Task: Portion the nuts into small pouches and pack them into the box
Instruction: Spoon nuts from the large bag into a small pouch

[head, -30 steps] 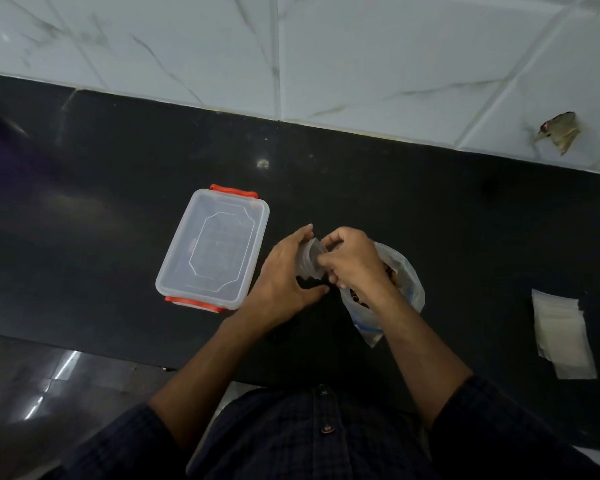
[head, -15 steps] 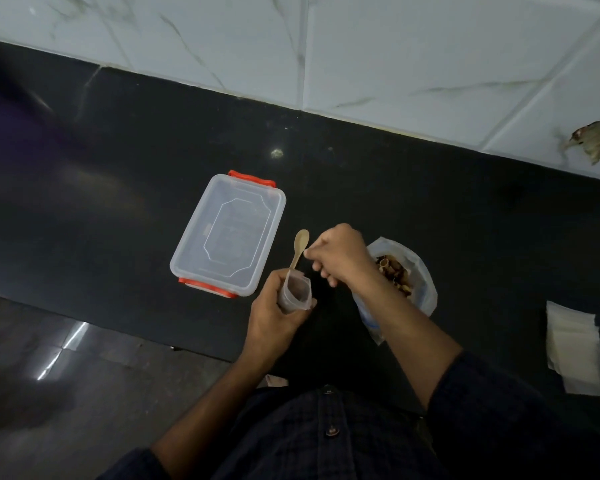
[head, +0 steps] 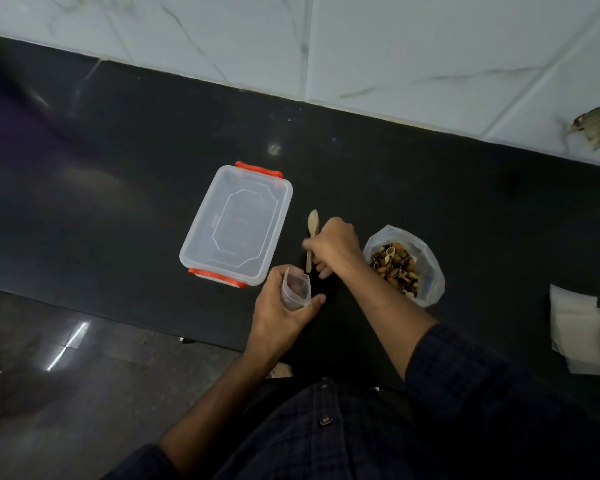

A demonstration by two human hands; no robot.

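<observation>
My left hand (head: 280, 318) grips a small clear pouch (head: 296, 289) upright, its mouth open, near the counter's front edge. Just beyond it, my right hand (head: 333, 245) pinches the handle of a small wooden spoon (head: 312, 226) that lies on the counter with its bowl pointing away from me. An open plastic bag of mixed nuts (head: 397, 266) sits to the right of that hand. The clear plastic box (head: 238, 225) with orange clips lies to the left, its lid on.
A stack of flat white pouches (head: 577, 332) lies at the right on the black counter (head: 118, 188). A white marble-tiled wall (head: 395, 46) runs behind. The counter's front edge drops to a dark floor (head: 66, 375) at the lower left.
Both hands were together on the pouch a second ago. My left hand has since drawn the pouch toward me, and my right hand has gone to the spoon and taken its handle.
</observation>
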